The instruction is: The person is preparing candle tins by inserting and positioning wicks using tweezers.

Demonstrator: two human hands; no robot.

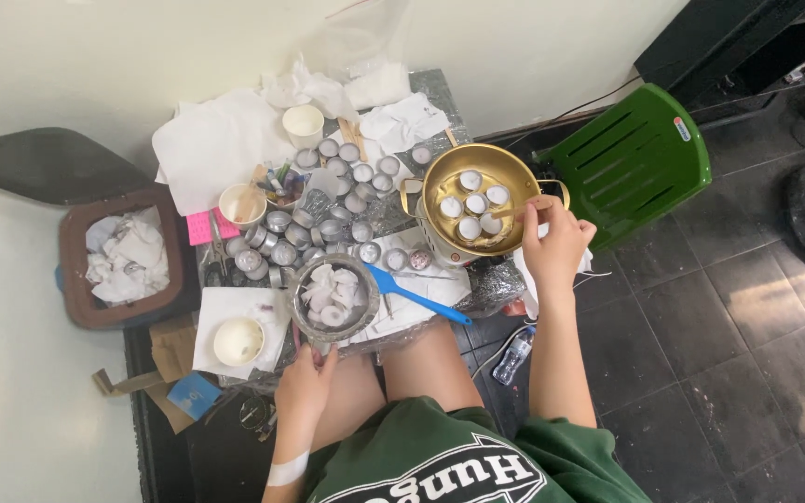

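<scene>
Pinching a thin wooden stick (514,210) between its fingertips, the right hand (556,244) hovers at the right rim of a brass-coloured pot (430,186), with the stick's far end reaching in among the five small metal cups of white wax (475,203) that sit inside. The pot rests at the right edge of the tabletop (477,289), on a small stand.

The left hand (305,387) closes around the near side of a round metal sieve (302,321) at the front edge of the tabletop; the sieve is filled with white wax pieces (333,293). A blue spatula (412,293) lies just to the right of it, pointing toward the front right corner.

Behind the sieve a crowd of empty silver tealight tins (337,200) covers the middle of the tabletop, too many and too overlapped to count surely. Three white paper cups (303,126) stand about: one at the back, one at the left edge, one at the front left corner. White tissues (211,140) are heaped across the back left corner, and a pink rectangular label (199,226) lies at the left edge.

Off the tabletop, a brown bin (72,251) holds crumpled tissue, a green plastic chair (631,158) stands to the right, and a small bottle (512,356) lies on the dark floor.
</scene>
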